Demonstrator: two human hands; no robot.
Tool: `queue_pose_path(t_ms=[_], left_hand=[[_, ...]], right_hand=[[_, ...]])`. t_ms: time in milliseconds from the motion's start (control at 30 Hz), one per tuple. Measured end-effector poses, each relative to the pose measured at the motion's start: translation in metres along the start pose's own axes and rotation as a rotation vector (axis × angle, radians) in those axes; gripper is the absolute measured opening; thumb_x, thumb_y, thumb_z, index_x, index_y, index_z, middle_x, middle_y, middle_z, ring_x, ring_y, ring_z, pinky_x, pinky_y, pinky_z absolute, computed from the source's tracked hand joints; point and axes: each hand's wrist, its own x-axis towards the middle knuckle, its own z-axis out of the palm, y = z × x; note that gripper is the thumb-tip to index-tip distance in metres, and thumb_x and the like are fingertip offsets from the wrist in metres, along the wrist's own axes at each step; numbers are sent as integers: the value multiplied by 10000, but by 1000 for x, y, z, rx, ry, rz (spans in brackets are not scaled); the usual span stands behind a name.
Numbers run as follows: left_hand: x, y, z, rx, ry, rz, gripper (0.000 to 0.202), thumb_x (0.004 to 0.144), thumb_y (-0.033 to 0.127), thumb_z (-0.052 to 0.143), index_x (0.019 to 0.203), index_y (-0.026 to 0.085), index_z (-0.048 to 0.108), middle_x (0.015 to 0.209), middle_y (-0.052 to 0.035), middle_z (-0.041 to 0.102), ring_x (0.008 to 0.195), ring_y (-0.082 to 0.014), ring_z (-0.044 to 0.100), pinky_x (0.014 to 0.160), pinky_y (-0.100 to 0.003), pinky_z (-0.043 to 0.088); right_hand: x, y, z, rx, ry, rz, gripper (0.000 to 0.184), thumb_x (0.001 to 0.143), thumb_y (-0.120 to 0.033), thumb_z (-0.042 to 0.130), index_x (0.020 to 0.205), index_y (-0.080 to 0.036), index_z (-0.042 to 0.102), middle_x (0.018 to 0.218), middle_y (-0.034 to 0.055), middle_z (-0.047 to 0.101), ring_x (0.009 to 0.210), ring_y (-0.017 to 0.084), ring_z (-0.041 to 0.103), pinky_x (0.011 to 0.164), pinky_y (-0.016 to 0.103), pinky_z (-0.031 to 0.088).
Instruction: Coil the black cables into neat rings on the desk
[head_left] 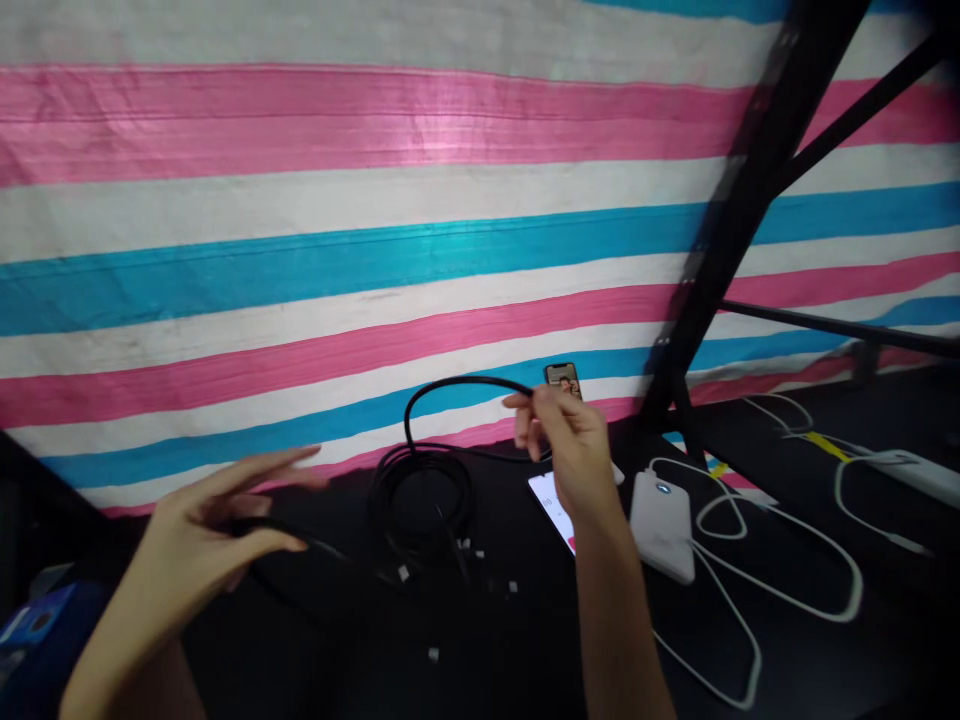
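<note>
A black cable (pixel 466 380) arcs up from the black surface to my right hand (pixel 562 430), which pinches it between thumb and fingertips. More of the cable lies in a round coil (pixel 422 500) between my hands. At the left, my left hand (pixel 202 520) has its thumb and index finger spread, with a length of black cable running through its palm above the thumb. Its lower fingers are partly hidden. Beside my right wrist lies a phone with a lit screen (pixel 551 505), partly covered by that arm. Small white bits (pixel 433 655) are scattered near the coil.
A second phone (pixel 562 378) leans at the back behind my right hand. White power bank (pixel 662 525) and looping white cables (pixel 817 610) lie to the right. A striped sheet (pixel 375 270) hangs behind, with a black metal frame (pixel 739 220) at the right. A blue item (pixel 37 620) sits lower left.
</note>
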Motion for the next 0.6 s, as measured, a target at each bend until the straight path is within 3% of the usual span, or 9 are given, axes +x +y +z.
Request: queue_pose_path(t_ms=[67,100,167,233,300,333,400,500,600], left_hand=[[3,3,14,-1,-68,21,675,578,326,760,1210,372,529,1149,-53,628,367,-26,371,307,-182,335],[6,5,22,1,-97,27,691,592,334,751,1238,356,505,1180,-59,609,384,-30,386,329,-188,353],[10,7,35,31,-114,56,505,661,369,694,1149,286,593,994,-41,679,419,-58,428,389,-199,390],[13,8,42,74,-91,100,234,716,387,635,876,228,695,672,3,662,446,-87,451,447,-206,405],[14,8,44,127,-28,134,204,723,389,620,635,211,663,516,26,577,466,-102,458,468,-209,389],[13,8,44,152,17,136,213,719,385,623,597,212,644,499,31,560,478,-107,464,474,-212,381],[10,7,44,181,129,128,175,709,385,631,633,229,652,530,35,570,521,-121,486,503,-225,387],[5,10,47,208,308,138,129,718,386,626,734,264,664,570,40,563,547,-129,462,536,-249,381],[4,15,52,220,395,194,102,738,366,615,762,273,650,541,40,499,537,-135,411,519,-266,338]], right_hand=[[-6,-6,10,-18,-140,44,338,866,-397,519,637,-178,635,612,2,599,505,80,520,384,188,320],[-10,-8,16,-23,-207,60,347,874,-384,508,623,-175,625,624,8,608,555,94,555,414,192,347],[-16,-12,28,-21,-336,94,345,884,-367,498,627,-172,622,635,13,612,662,120,600,490,202,395],[-21,-14,37,-11,-420,132,323,886,-361,496,663,-173,636,665,17,620,721,131,609,532,207,407],[-24,-14,41,12,-452,173,302,886,-374,490,725,-180,656,726,21,632,722,124,600,522,202,395],[-24,-14,43,25,-471,200,278,880,-383,496,778,-189,667,759,22,634,708,119,592,509,198,387],[-25,-15,44,53,-521,260,220,836,-385,563,910,-209,671,810,19,630,680,107,573,497,189,386],[-25,-15,45,75,-569,343,345,729,-341,693,1047,-222,633,782,-4,607,595,78,529,474,170,391],[-25,-15,44,90,-586,346,294,797,-349,621,1058,-213,629,618,-46,558,418,35,413,366,146,311]])
